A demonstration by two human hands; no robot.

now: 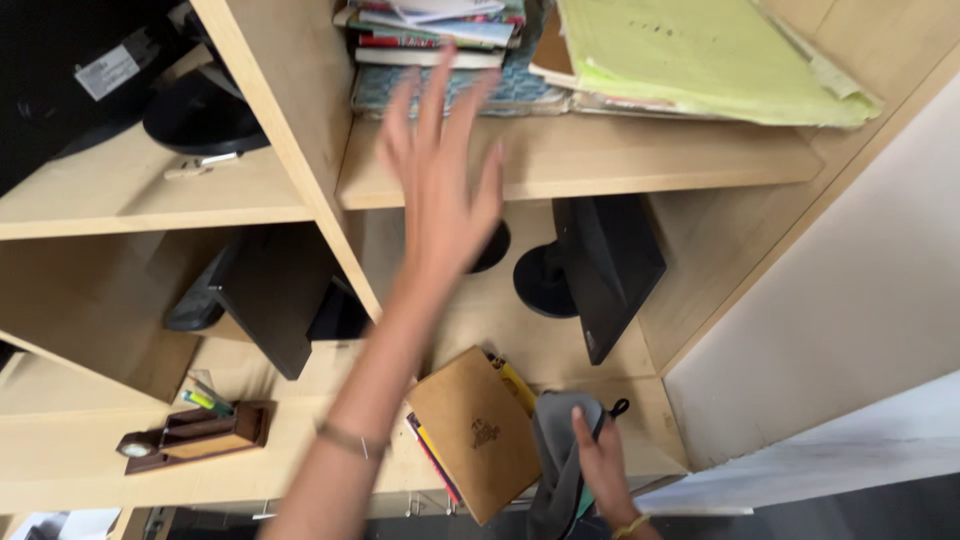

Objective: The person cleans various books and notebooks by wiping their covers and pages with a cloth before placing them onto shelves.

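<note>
The left hand is raised high on an outstretched forearm, palm away, fingers spread and empty, with a thin band at the wrist. The right hand sits low, fingers curled in a grip, a yellow band at its wrist.

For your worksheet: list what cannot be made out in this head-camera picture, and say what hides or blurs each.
- Left hand: motion-blurred; hides part of the stacked books.
- Right hand: wrist cut by bottom edge.
- Grey fabric pouch: contents hidden.
- Black flat monitor: edge-on, screen unseen.
- Brown cardboard-covered notebook: emblem too small.
</note>
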